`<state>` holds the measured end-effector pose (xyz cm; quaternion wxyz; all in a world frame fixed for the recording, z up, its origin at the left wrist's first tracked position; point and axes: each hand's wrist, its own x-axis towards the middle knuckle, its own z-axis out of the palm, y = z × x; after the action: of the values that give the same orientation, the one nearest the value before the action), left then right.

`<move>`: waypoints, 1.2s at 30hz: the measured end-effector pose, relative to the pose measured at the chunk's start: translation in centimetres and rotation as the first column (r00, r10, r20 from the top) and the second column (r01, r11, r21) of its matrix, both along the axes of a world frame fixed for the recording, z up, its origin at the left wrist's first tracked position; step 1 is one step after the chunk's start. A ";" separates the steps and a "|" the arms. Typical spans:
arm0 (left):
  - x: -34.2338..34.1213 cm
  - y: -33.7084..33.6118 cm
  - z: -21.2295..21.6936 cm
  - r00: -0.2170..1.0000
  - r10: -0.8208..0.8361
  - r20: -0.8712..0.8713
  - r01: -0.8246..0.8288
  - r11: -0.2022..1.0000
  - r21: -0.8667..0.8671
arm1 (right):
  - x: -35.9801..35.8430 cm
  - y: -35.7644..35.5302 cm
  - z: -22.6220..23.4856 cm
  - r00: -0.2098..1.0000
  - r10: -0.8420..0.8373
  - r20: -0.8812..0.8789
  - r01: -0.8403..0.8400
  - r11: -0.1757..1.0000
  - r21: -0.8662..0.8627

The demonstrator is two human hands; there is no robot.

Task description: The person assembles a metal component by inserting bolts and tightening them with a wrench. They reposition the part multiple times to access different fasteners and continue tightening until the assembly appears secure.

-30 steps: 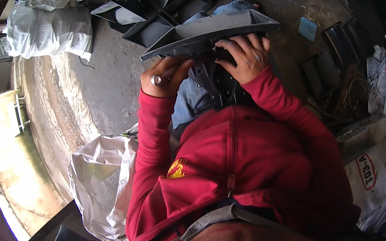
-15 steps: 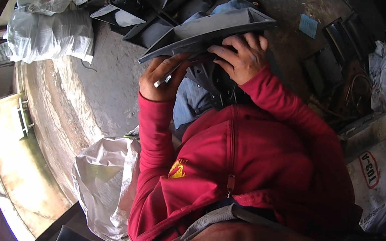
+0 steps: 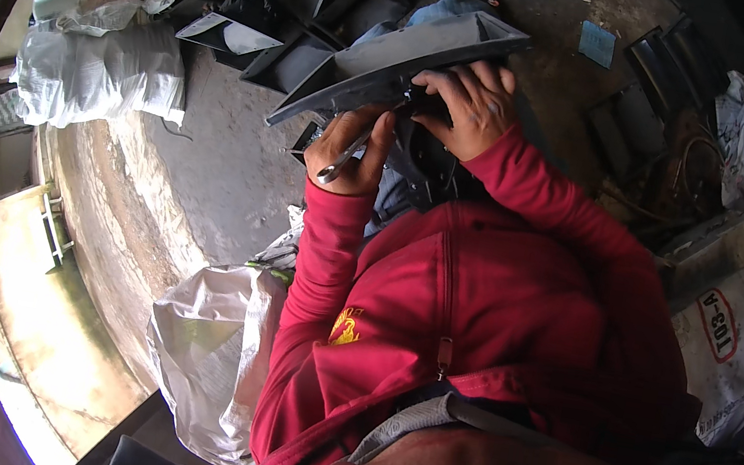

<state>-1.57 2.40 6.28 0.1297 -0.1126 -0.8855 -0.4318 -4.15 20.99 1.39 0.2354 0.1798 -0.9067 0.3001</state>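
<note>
Since a moment ago your left hand has lifted its slim metal tool, fingers clenched round it, against the dark angular plastic panel. Your right hand grips that panel's underside. Similar grey panels and crumpled white sacks lie beyond on rough concrete.

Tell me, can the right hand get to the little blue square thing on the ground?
Probably not right away: the right hand rests on the long dark grey plastic panel, and the small blue square pad lies apart beyond it.
</note>
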 end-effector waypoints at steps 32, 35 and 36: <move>-1.0 2.5 0.2 0.982 -0.063 -0.176 0.007 0.954 -0.301 | 0.0 0.3 -0.2 0.999 0.013 -0.048 -0.010 0.999 0.052; -1.2 3.4 0.9 0.982 -0.094 -0.163 0.006 0.882 -0.472 | -0.1 0.1 -1.0 0.999 0.003 -0.045 0.000 0.998 0.061; -1.6 3.5 0.6 0.985 -0.078 -0.157 -0.007 0.876 -0.483 | -0.2 0.2 -1.1 0.998 -0.007 -0.058 0.010 0.998 0.058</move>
<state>-3.14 5.94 6.90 0.1652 -0.1942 -0.9483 -0.1889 -4.31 21.20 0.30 0.2573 0.1914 -0.9087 0.2674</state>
